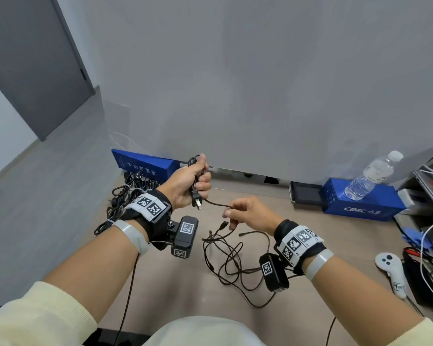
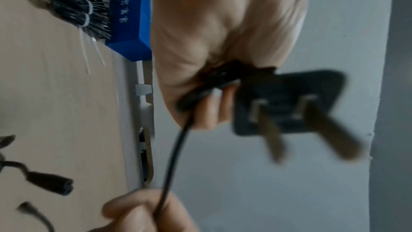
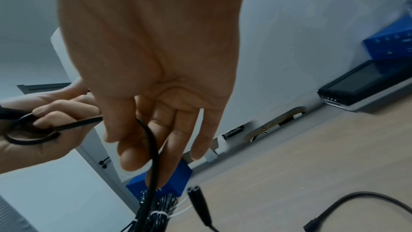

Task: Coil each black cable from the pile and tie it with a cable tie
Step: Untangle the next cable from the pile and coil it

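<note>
My left hand [image 1: 185, 183] is raised above the desk and grips a few loops of a black cable [image 1: 216, 203]. The cable's two-pin plug [image 1: 196, 199] sticks out below the fist and shows close up as the plug [image 2: 287, 105] in the left wrist view. From the fist the cable [image 2: 174, 156] runs to my right hand [image 1: 245, 213], which pinches it between thumb and fingers. In the right wrist view the cable [image 3: 153, 156] passes between the fingers. The loose cable pile [image 1: 230, 260] lies on the desk below my hands.
Tied cable bundles [image 1: 125, 196] with white ties lie at the left beside a blue box [image 1: 145, 162]. At the back right a water bottle [image 1: 375, 176] stands on another blue box [image 1: 360, 203], next to a black device [image 1: 306, 192]. A white controller [image 1: 391, 273] and wires crowd the right edge.
</note>
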`<state>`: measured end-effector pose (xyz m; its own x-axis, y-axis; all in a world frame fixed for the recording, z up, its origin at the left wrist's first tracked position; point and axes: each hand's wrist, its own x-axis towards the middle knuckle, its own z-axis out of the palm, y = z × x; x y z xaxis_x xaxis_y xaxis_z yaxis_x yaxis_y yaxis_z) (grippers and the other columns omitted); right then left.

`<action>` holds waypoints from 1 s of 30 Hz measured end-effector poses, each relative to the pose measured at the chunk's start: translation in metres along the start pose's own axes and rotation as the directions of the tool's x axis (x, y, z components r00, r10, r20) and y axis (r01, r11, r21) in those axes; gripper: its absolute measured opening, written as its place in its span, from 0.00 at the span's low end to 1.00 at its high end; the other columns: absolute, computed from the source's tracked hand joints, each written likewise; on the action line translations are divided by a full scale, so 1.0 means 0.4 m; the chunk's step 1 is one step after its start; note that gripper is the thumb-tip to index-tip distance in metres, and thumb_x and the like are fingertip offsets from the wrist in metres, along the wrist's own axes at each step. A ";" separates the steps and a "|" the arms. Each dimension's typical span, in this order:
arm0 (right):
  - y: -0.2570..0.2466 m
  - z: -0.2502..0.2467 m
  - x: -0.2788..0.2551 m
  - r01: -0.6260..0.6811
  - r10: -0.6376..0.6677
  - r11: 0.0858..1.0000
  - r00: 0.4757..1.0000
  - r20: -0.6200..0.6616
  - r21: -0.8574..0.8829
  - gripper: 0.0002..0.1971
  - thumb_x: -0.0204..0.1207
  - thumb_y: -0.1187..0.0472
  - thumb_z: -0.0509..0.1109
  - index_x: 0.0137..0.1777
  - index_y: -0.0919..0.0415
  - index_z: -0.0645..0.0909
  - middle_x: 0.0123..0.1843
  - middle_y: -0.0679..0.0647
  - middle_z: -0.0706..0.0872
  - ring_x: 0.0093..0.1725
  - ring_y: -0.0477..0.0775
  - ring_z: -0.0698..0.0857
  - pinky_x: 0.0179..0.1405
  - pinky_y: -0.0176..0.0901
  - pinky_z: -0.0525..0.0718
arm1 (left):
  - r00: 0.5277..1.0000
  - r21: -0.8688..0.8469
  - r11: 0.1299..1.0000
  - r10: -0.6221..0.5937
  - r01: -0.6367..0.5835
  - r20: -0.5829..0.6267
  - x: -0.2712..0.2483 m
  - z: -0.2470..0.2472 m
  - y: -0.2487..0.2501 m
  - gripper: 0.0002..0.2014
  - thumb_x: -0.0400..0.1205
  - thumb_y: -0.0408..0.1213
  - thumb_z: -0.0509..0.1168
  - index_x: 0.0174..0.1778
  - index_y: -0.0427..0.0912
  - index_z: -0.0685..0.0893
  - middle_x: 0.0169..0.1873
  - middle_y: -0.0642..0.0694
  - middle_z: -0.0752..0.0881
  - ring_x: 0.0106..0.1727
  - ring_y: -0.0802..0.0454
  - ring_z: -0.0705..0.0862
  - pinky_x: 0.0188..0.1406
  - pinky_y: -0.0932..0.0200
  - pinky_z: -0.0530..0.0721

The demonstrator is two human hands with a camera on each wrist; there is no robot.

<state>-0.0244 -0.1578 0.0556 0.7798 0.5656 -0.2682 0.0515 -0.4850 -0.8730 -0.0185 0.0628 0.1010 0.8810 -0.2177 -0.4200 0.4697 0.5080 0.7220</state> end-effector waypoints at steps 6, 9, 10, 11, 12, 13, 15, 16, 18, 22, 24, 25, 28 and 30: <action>0.049 -0.027 -0.002 -0.054 0.054 0.997 0.999 -0.009 -0.059 0.05 0.84 0.62 0.69 0.49 0.58 0.87 0.40 0.62 0.90 0.41 0.53 0.88 0.61 0.67 0.84 | 0.927 0.353 0.928 0.231 -0.119 -0.295 0.024 -0.020 0.022 0.17 0.87 0.45 0.65 0.34 0.49 0.72 0.21 0.54 0.66 0.20 0.57 0.63 0.16 0.67 0.66; 0.034 -0.030 -0.004 0.001 -0.007 0.997 0.997 -0.079 -0.072 0.08 0.85 0.61 0.67 0.49 0.51 0.88 0.36 0.59 0.86 0.36 0.51 0.86 0.55 0.56 0.85 | 0.936 0.556 0.820 0.289 -0.135 -0.200 0.025 -0.023 0.021 0.15 0.85 0.45 0.69 0.36 0.48 0.74 0.23 0.53 0.68 0.23 0.56 0.63 0.20 0.66 0.67; 0.018 -0.032 -0.004 0.031 -0.038 0.996 0.995 -0.094 -0.083 0.09 0.85 0.62 0.67 0.51 0.51 0.89 0.34 0.54 0.84 0.35 0.50 0.84 0.51 0.49 0.84 | 0.947 0.629 0.766 0.285 -0.132 -0.149 0.026 -0.021 0.019 0.14 0.83 0.47 0.71 0.38 0.47 0.76 0.25 0.53 0.69 0.23 0.57 0.65 0.21 0.65 0.68; -0.001 -0.035 -0.006 0.060 -0.069 0.994 0.992 -0.105 -0.089 0.09 0.85 0.63 0.66 0.52 0.52 0.89 0.32 0.50 0.83 0.34 0.50 0.83 0.48 0.44 0.82 | 0.956 0.692 0.711 0.273 -0.126 -0.106 0.025 -0.017 0.016 0.13 0.82 0.48 0.72 0.42 0.44 0.79 0.27 0.52 0.70 0.24 0.57 0.66 0.23 0.66 0.70; -0.021 -0.041 -0.007 0.089 -0.099 0.992 0.989 -0.113 -0.092 0.10 0.86 0.63 0.66 0.53 0.54 0.89 0.30 0.45 0.81 0.33 0.50 0.81 0.44 0.41 0.81 | 0.963 0.743 0.658 0.259 -0.124 -0.069 0.026 -0.012 0.012 0.15 0.81 0.50 0.72 0.46 0.41 0.82 0.28 0.51 0.72 0.25 0.58 0.69 0.24 0.66 0.71; -0.041 -0.045 -0.008 0.114 -0.126 0.988 0.985 -0.119 -0.101 0.10 0.86 0.63 0.65 0.53 0.55 0.89 0.29 0.43 0.79 0.32 0.50 0.80 0.41 0.38 0.79 | 0.969 0.782 0.610 0.245 -0.128 -0.033 0.025 -0.007 0.007 0.17 0.81 0.52 0.72 0.50 0.39 0.83 0.31 0.50 0.74 0.28 0.57 0.71 0.27 0.65 0.74; -0.071 -0.052 -0.004 0.149 -0.169 0.979 0.976 -0.140 -0.141 0.13 0.88 0.60 0.63 0.50 0.59 0.89 0.29 0.47 0.79 0.30 0.48 0.79 0.37 0.35 0.78 | 0.981 0.834 0.533 0.189 -0.142 0.046 0.025 0.009 -0.008 0.20 0.81 0.58 0.69 0.48 0.41 0.83 0.34 0.48 0.78 0.32 0.56 0.74 0.36 0.61 0.77; -0.080 -0.052 -0.001 0.154 -0.182 0.974 0.970 -0.160 -0.169 0.14 0.88 0.59 0.62 0.48 0.60 0.88 0.28 0.48 0.79 0.29 0.47 0.79 0.36 0.34 0.77 | 0.986 0.850 0.505 0.146 -0.148 0.085 0.025 0.018 -0.016 0.22 0.80 0.62 0.67 0.45 0.44 0.82 0.35 0.48 0.80 0.34 0.55 0.75 0.41 0.57 0.77; -0.094 -0.048 0.006 0.151 -0.194 0.969 0.957 -0.218 -0.198 0.16 0.88 0.58 0.61 0.43 0.62 0.85 0.27 0.49 0.80 0.27 0.46 0.80 0.34 0.35 0.77 | 0.989 0.878 0.456 0.037 -0.143 0.143 0.027 0.032 -0.033 0.21 0.79 0.62 0.69 0.40 0.46 0.83 0.36 0.48 0.84 0.39 0.55 0.80 0.47 0.55 0.76; -0.097 -0.035 0.014 0.127 -0.177 0.975 0.938 -0.297 -0.180 0.16 0.88 0.57 0.62 0.40 0.61 0.83 0.24 0.44 0.82 0.25 0.48 0.80 0.32 0.38 0.78 | 0.974 0.873 0.467 -0.098 -0.137 0.205 0.027 0.041 -0.054 0.08 0.80 0.43 0.75 0.41 0.44 0.86 0.32 0.47 0.87 0.39 0.55 0.84 0.47 0.56 0.76; -0.090 -0.034 0.012 0.106 -0.152 0.983 0.926 -0.346 -0.147 0.14 0.86 0.54 0.66 0.39 0.59 0.81 0.23 0.43 0.81 0.24 0.48 0.79 0.30 0.40 0.79 | 0.975 0.864 0.486 -0.098 -0.130 0.202 0.025 0.042 -0.055 0.08 0.82 0.41 0.72 0.41 0.42 0.83 0.25 0.47 0.83 0.32 0.54 0.79 0.39 0.57 0.75; -0.087 -0.037 0.012 0.095 -0.134 0.988 0.920 -0.369 -0.120 0.13 0.85 0.53 0.68 0.40 0.59 0.81 0.23 0.45 0.81 0.24 0.49 0.79 0.30 0.41 0.79 | 0.976 0.864 0.489 -0.097 -0.123 0.193 0.024 0.043 -0.056 0.09 0.83 0.42 0.71 0.42 0.41 0.84 0.23 0.47 0.81 0.28 0.54 0.77 0.36 0.58 0.75; -0.067 -0.059 0.012 0.096 -0.100 0.995 0.908 -0.406 -0.030 0.12 0.82 0.53 0.72 0.43 0.61 0.79 0.24 0.47 0.78 0.25 0.51 0.78 0.31 0.46 0.79 | 0.985 0.868 0.482 -0.058 -0.116 0.164 0.018 0.043 -0.050 0.13 0.87 0.45 0.66 0.47 0.37 0.86 0.20 0.48 0.76 0.24 0.57 0.74 0.35 0.60 0.75; -0.052 -0.081 0.004 0.112 -0.109 0.994 0.906 -0.408 -0.017 0.10 0.83 0.55 0.72 0.44 0.61 0.81 0.25 0.49 0.77 0.26 0.49 0.78 0.32 0.42 0.79 | 0.984 0.834 0.536 -0.037 -0.130 0.177 0.014 0.037 -0.039 0.14 0.89 0.44 0.61 0.47 0.38 0.86 0.20 0.48 0.75 0.24 0.56 0.73 0.36 0.60 0.75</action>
<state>-0.0040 -0.1683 0.0866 0.9558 0.2934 0.0184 0.1492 -0.4302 -0.8903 -0.0202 0.0414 0.0957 0.8591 -0.3802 -0.3426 0.1844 -0.3945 0.9002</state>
